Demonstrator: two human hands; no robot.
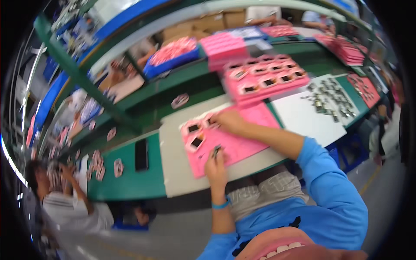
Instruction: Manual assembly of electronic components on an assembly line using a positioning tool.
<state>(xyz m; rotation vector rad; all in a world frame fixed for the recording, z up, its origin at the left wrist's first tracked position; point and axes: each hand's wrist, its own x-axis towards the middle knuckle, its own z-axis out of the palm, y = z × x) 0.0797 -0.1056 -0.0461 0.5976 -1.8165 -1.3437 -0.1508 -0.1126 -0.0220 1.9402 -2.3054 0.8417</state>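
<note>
The left hand (216,167) pinches a small dark metallic part (216,150) between thumb and fingers, the fingertips closed on it, above the near part of a flat pink board (251,149). Taking the left hand as the clock's centre, the right hand (232,122) is between 12 and 1 o'clock, its fingers bent over a pink-and-white rounded casing with a dark rectangular window (211,121) at 12; whether they grip it or only touch it, I cannot tell. Two similar windowed casings (197,142) lie on the board at 11 o'clock, near that one. Under the board spreads a pale grey sheet (173,169) on a green bench top (125,186). At 9 o'clock lies a black rectangular phone (141,154), with loose pink casings (118,167) beyond it. A stack of pink trays (242,97), its top one filled with windowed casings, stands at 1 o'clock; at 2, small metallic modules (318,104) are scattered over white sheets (299,115). Farther off, between 11 and 12, a blue bin (173,64) is heaped with pink pieces. A co-worker in a white top (65,208) sits between 8 and 9.
</note>
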